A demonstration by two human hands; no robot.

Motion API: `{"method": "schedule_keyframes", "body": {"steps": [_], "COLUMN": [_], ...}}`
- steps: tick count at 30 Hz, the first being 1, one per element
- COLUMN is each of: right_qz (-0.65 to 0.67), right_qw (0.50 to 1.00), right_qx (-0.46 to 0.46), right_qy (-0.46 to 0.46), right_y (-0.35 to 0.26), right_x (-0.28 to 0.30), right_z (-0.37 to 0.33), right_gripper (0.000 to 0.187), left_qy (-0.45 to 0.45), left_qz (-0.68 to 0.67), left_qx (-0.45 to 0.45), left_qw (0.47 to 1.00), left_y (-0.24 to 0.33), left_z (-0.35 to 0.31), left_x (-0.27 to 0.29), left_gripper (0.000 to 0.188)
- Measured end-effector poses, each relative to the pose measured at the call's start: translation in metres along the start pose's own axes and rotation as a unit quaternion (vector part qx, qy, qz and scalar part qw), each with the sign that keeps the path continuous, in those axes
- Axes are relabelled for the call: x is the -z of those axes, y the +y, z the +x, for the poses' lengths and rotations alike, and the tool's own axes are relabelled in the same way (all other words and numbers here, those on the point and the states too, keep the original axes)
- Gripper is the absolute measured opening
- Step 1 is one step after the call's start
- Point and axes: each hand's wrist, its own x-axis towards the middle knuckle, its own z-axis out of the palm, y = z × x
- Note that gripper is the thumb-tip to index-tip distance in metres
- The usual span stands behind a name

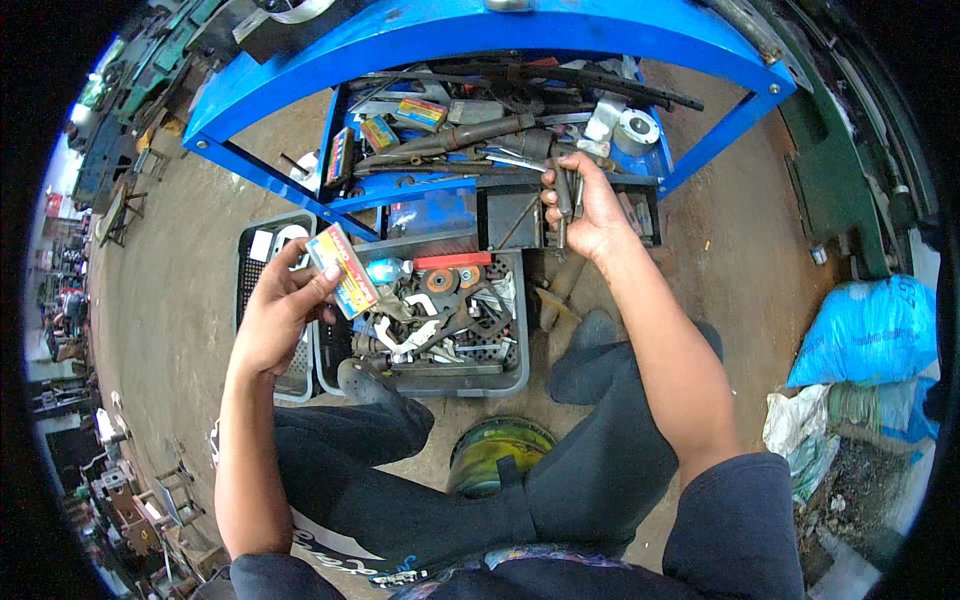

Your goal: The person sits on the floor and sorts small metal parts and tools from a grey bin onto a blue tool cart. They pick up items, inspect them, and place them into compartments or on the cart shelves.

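In my left hand (280,305) is a small red, yellow and blue cardboard box (343,272), pinched between thumb and fingers above the left side of a black plastic crate. My right hand (597,210) is closed around several dark cylindrical metal tools (564,193); their exact kind is hard to make out. It hovers over the front edge of a blue cart's lower shelf, near an open black compartment tray (515,218). Similar coloured boxes (420,113) lie on that shelf among steel rods and a thick tapered metal shank (480,132).
The blue cart frame (480,35) arches in front of me. Below it, the black crate (523,345) holds metal clamps, discs and a red bar (452,260). A yellow-green bucket (500,440) stands between my legs. At right sits a stuffed blue sack (865,332).
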Motion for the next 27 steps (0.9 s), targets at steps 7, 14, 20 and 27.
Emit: {"method": "schedule_keyframes", "body": {"steps": [7, 14, 20, 27], "right_qz": [-0.446, -0.772, -0.784, -0.784], "right_qw": [0.889, 0.621, 0.606, 0.599], "right_qx": [0.095, 0.088, 0.017, 0.018], "right_qy": [0.039, 0.106, 0.131, 0.161], "right_y": [0.01, 0.056, 0.073, 0.079], "right_x": [-0.002, -0.028, -0.045, -0.039], "right_z": [0.03, 0.047, 0.061, 0.067], "right_gripper": [0.027, 0.036, 0.035, 0.036], "left_qy": [0.019, -0.014, -0.018, 0.0], "left_qz": [0.007, 0.003, -0.004, 0.008], "left_qx": [0.037, -0.019, -0.026, -0.031], "left_qw": [0.999, 1.0, 1.0, 0.999], "left_y": [-0.003, 0.008, 0.005, 0.003], "left_z": [0.001, -0.01, -0.017, -0.023], "left_x": [-0.018, -0.029, -0.008, 0.003], "left_gripper": [0.039, 0.04, 0.04, 0.039]}}
